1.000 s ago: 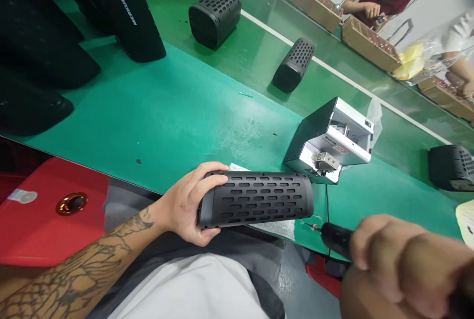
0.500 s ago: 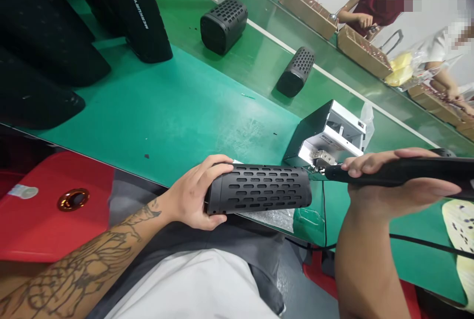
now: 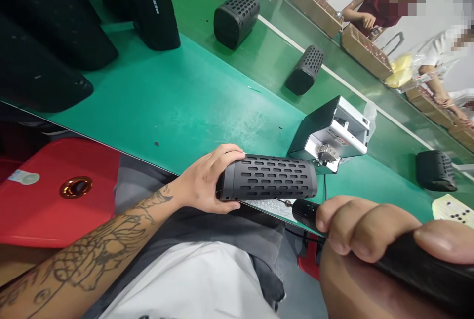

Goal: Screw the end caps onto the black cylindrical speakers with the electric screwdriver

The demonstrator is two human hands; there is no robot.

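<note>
Tool work b/w two hands at a green desk (image 3: 207, 111). The L hand (image 3: 209, 178) is clamped on the near end of a black perforated housing (image 3: 272, 178), thumb on the wearer's side, fingers over the far side. The housing lies lengthwise b/w the hands, at the desk's edge, w/ a clear bubbly sheet (image 3: 283, 209) showing along its lower side. The R hand (image 3: 370, 235) is wrapped round a black driver (image 3: 304, 212), bit aimed toward the L hand; its tip is at or v. near the housing's lower long edge (contact can't be told). Beyond the R hand: a silver-and-black machine (image 3: 329, 134). Well beyond the L hand: a like unit (image 3: 237, 19). Step in hand (judged): bringing bit to edge. Next move (judged) calls for a firm L-hand hold, bit in line, steady axial pressure.
</note>
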